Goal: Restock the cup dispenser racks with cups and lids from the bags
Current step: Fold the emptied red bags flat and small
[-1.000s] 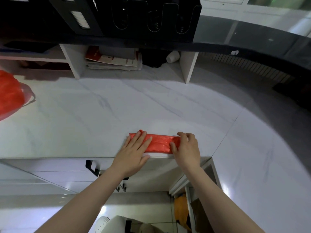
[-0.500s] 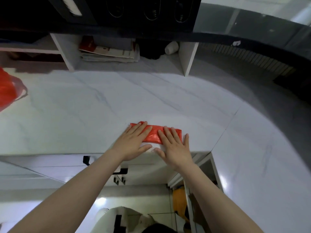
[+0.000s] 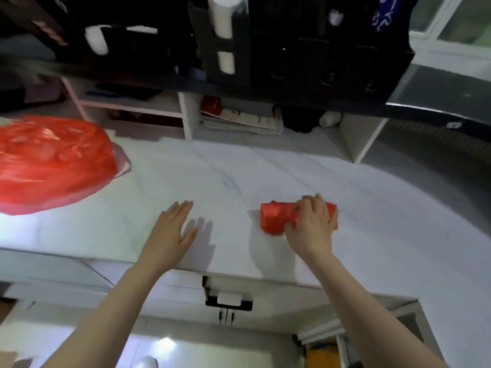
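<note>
While the right hand (image 3: 310, 229) curls its fingers around the small folded red plastic bag (image 3: 275, 217) on the white marble counter (image 3: 239, 168), likely to stow it, the left hand (image 3: 172, 232) spreads flat nearby, fingers straight, empty.

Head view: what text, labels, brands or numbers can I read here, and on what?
None can be read.
White marks on the blue patch at top right: blurred.
Print on the stacked papers under the shelf: too small.
Folded red bag in the right hand: no print shows.
</note>
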The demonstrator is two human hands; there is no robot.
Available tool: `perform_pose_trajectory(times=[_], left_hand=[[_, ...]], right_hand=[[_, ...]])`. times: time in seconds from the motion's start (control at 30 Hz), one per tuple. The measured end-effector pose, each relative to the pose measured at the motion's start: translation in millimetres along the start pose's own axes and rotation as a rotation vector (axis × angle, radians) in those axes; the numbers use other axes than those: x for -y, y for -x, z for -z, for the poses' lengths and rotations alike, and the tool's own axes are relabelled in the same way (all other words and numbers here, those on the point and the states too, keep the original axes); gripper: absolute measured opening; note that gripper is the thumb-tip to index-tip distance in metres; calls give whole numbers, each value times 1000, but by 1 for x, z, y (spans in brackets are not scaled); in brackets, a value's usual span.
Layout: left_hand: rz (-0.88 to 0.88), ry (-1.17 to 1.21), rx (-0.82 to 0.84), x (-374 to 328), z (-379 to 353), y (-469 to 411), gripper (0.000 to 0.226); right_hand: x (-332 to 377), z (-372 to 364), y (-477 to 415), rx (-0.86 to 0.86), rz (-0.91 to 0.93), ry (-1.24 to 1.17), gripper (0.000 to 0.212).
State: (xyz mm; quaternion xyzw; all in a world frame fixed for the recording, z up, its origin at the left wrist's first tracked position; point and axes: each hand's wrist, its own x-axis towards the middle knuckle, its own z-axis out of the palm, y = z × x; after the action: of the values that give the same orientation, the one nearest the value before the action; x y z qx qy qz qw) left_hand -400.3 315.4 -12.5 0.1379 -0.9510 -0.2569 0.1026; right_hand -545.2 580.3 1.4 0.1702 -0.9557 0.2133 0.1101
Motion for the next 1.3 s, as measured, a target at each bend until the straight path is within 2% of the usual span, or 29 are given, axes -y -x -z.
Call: perform_pose_trajectory(times=[0.07,0.3,0.53,0.6,0.67,0.77,0.83,0.9,1.0,1.1,1.17,1.2,1.23,1.3], left_hand=[[23,3,-54,33,28,-1,54],[96,27,-198,164,130,1,55],[186,-132,-349,273,208,-3,65],[226,-210,-312,291,219,-12,75],[292,-272,-209,302,222,-21,80],[358,-310,-73,306,217,-29,57],[272,-302,-53,302,207,-29,38],[118,-253,-72,295,196,-26,28],[-96,-119,-31,286,193,-22,19],[-261,-87,82,277,200,-24,19],[-323,-110,157,270,203,-29,25],[-336,-120,183,265,205,-32,26],[-338,-122,169,260,207,-33,26],[-307,-110,-40,255,207,-35,24]], right_hand=[[46,-14,-8,-44,41,-40,26],[219,-91,-16,158,232,-94,34],[324,-136,-13,298,227,-104,35],[335,-140,-12,329,196,-96,33],[340,-140,-13,351,188,-52,33],[342,-139,-12,337,163,-19,33],[343,-139,-10,330,157,-93,38],[346,-139,-9,340,152,-214,57],[360,-138,-7,312,196,-234,85],[375,-128,-11,271,259,-235,100],[384,-125,-21,363,351,-65,107],[388,-127,-26,417,409,67,105],[392,-130,-28,471,461,186,93],[396,-133,-28,543,452,283,52]])
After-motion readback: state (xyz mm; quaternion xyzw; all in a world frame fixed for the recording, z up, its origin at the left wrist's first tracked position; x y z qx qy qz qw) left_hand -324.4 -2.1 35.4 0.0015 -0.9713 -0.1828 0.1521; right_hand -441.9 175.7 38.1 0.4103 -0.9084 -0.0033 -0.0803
